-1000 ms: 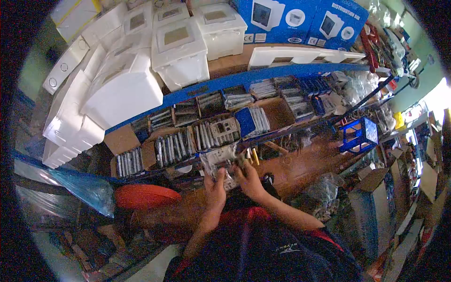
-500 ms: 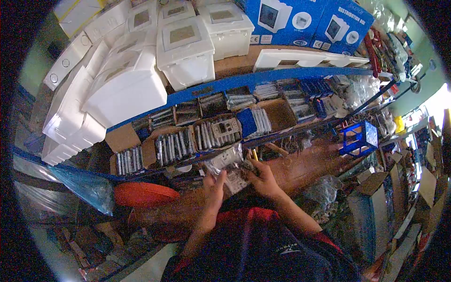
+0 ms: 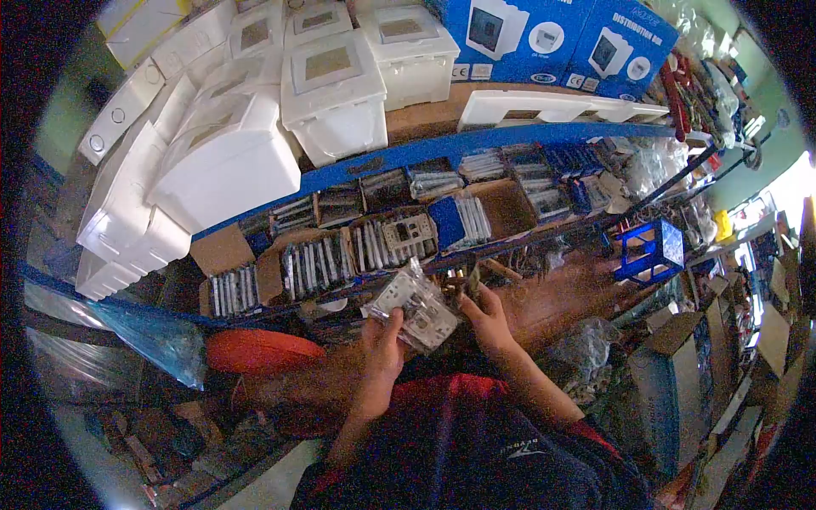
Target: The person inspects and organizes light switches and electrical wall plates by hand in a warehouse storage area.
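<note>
My left hand (image 3: pixel 384 347) is closed on the left edge of a white electrical wall plate in clear plastic wrap (image 3: pixel 433 321), thumb on top. The wrap sticks up at the plate's upper end. To its right, apart from the plate, my right hand (image 3: pixel 490 325) is closed, fingers pinched together. A thin, dark greenish piece shows at its fingertips, too blurred to name. Just beyond the hands, a similar wall plate (image 3: pixel 408 234) lies on an open carton of upright wrapped plates (image 3: pixel 370 246).
White distribution boxes (image 3: pixel 336 93) and blue printed cartons (image 3: pixel 518 42) stand on the upper shelf. Cartons of wrapped plates (image 3: pixel 314 265) fill the shelf below. A red round seat (image 3: pixel 263 350) is at left, a blue plastic stool (image 3: pixel 650 251) at right.
My right hand has moved off the wall plate, a little up and to the right. The plate has turned slightly in my left hand and more of its face shows.
</note>
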Action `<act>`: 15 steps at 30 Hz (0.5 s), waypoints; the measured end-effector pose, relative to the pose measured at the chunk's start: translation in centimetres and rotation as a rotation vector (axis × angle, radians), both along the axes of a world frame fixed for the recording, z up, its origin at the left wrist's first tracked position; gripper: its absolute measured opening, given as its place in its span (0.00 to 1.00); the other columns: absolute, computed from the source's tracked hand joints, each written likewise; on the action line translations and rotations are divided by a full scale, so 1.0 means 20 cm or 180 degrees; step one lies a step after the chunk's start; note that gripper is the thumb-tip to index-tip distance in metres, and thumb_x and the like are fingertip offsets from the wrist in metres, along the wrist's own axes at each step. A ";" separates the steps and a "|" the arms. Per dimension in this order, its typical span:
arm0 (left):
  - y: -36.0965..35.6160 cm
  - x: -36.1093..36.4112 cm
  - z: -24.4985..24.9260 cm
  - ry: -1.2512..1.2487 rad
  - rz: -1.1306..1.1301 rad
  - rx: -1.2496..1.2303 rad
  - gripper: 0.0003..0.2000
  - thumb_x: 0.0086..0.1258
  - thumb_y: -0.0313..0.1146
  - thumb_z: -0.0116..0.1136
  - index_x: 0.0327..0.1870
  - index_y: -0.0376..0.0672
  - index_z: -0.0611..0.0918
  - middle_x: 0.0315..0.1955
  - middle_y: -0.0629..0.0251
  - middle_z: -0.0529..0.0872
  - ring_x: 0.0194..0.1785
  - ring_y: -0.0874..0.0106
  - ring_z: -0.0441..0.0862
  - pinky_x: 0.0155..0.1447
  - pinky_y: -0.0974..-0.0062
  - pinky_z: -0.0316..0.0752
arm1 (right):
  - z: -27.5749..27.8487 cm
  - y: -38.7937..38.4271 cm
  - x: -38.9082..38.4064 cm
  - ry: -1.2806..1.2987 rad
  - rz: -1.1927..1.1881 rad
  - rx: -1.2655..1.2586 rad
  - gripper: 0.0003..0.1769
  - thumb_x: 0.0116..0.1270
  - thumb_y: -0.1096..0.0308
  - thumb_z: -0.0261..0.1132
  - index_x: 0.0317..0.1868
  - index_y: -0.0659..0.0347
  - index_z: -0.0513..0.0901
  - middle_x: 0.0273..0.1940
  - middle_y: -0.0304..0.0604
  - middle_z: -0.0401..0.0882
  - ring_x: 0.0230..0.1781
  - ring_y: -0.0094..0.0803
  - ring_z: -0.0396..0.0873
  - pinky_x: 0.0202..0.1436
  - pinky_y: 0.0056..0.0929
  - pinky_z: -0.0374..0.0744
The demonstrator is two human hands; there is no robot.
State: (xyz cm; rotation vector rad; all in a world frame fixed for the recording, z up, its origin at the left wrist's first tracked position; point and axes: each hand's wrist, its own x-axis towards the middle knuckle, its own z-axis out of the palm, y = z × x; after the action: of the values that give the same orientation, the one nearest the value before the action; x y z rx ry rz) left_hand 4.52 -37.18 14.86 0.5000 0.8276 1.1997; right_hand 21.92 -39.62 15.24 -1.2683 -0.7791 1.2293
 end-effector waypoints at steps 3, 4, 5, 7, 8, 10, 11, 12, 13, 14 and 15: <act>0.00 0.00 -0.03 0.0000 0.0057 0.0072 0.21 0.59 0.28 0.64 0.52 0.35 0.72 0.48 0.61 0.78 0.48 0.68 0.78 0.53 0.68 0.73 | -0.01 -0.06 -0.02 0.0156 -0.0065 -0.0281 0.18 0.64 0.71 0.61 0.54 0.66 0.73 0.44 0.38 0.79 0.45 0.22 0.73 0.50 0.25 0.72; 0.00 0.00 -0.05 0.0020 0.0033 0.0125 0.22 0.58 0.28 0.65 0.52 0.35 0.72 0.48 0.61 0.78 0.48 0.68 0.78 0.53 0.67 0.73 | -0.04 -0.06 -0.02 0.0029 -0.0044 -0.0235 0.19 0.63 0.72 0.62 0.54 0.66 0.73 0.44 0.38 0.79 0.45 0.22 0.73 0.50 0.25 0.72; 0.00 -0.02 -0.05 0.0266 -0.0156 0.0232 0.23 0.56 0.27 0.66 0.53 0.35 0.72 0.48 0.61 0.78 0.47 0.69 0.78 0.53 0.68 0.74 | -0.08 -0.06 -0.01 -0.0095 -0.0021 -0.0189 0.20 0.62 0.72 0.63 0.55 0.66 0.72 0.44 0.38 0.79 0.45 0.22 0.73 0.51 0.25 0.72; 0.01 -0.09 -0.06 0.0762 -0.0538 0.0442 0.26 0.54 0.27 0.68 0.54 0.35 0.71 0.49 0.61 0.78 0.46 0.69 0.79 0.53 0.68 0.74 | -0.08 -0.06 0.03 -0.0285 0.0150 -0.0196 0.22 0.61 0.73 0.64 0.55 0.66 0.72 0.44 0.39 0.79 0.44 0.22 0.74 0.50 0.25 0.73; 0.02 -0.12 -0.07 0.0650 -0.0847 0.0408 0.27 0.53 0.27 0.68 0.55 0.37 0.71 0.49 0.62 0.78 0.48 0.69 0.78 0.55 0.68 0.72 | -0.01 -0.04 0.06 -0.0353 0.0294 -0.0249 0.23 0.60 0.73 0.65 0.55 0.66 0.71 0.43 0.39 0.79 0.44 0.22 0.74 0.50 0.25 0.73; 0.05 -0.19 -0.08 0.0420 -0.1472 0.0344 0.29 0.52 0.28 0.69 0.57 0.39 0.69 0.49 0.64 0.77 0.51 0.68 0.76 0.57 0.69 0.69 | 0.06 -0.02 0.10 -0.0871 0.0495 0.0176 0.21 0.58 0.72 0.67 0.52 0.68 0.74 0.39 0.39 0.80 0.39 0.22 0.75 0.46 0.24 0.74; 0.06 -0.19 -0.06 0.0299 -0.1787 0.0315 0.31 0.52 0.28 0.69 0.58 0.40 0.69 0.49 0.64 0.77 0.52 0.68 0.75 0.59 0.69 0.68 | 0.08 0.00 0.11 -0.0865 0.0704 0.0252 0.20 0.58 0.72 0.67 0.51 0.68 0.75 0.38 0.38 0.80 0.38 0.21 0.74 0.45 0.23 0.74; 0.08 -0.20 -0.03 0.0239 -0.2008 0.0427 0.31 0.52 0.29 0.70 0.58 0.40 0.68 0.48 0.66 0.77 0.54 0.68 0.73 0.60 0.69 0.66 | 0.10 0.02 0.11 -0.0863 0.0913 0.0332 0.19 0.59 0.71 0.67 0.49 0.68 0.76 0.37 0.37 0.80 0.37 0.20 0.74 0.44 0.23 0.74; 0.08 -0.18 0.00 0.0408 -0.1974 0.0372 0.31 0.52 0.29 0.70 0.58 0.39 0.68 0.49 0.65 0.77 0.54 0.68 0.73 0.60 0.69 0.66 | 0.13 0.05 0.11 -0.0863 0.1128 0.0412 0.17 0.59 0.70 0.67 0.48 0.68 0.77 0.36 0.36 0.80 0.36 0.20 0.74 0.43 0.23 0.74; 0.07 -0.15 0.01 0.0578 -0.1933 0.0308 0.31 0.52 0.30 0.70 0.58 0.39 0.68 0.49 0.65 0.77 0.54 0.68 0.73 0.59 0.69 0.66 | 0.20 0.06 0.09 -0.1528 0.1076 0.0333 0.14 0.61 0.67 0.66 0.43 0.68 0.79 0.34 0.35 0.80 0.35 0.18 0.72 0.40 0.22 0.73; 0.05 -0.13 0.02 0.0751 -0.1885 0.0246 0.31 0.52 0.30 0.69 0.58 0.39 0.68 0.49 0.65 0.76 0.54 0.68 0.73 0.59 0.70 0.67 | 0.13 0.08 0.10 -0.1457 0.0869 0.0244 0.16 0.62 0.64 0.65 0.45 0.67 0.79 0.35 0.38 0.81 0.36 0.21 0.73 0.43 0.24 0.73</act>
State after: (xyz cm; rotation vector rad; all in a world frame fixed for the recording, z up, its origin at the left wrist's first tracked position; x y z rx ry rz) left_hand 2.00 -36.09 15.26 0.8913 0.7581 0.6330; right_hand 23.86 -38.05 17.90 -1.4335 -1.3545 1.1181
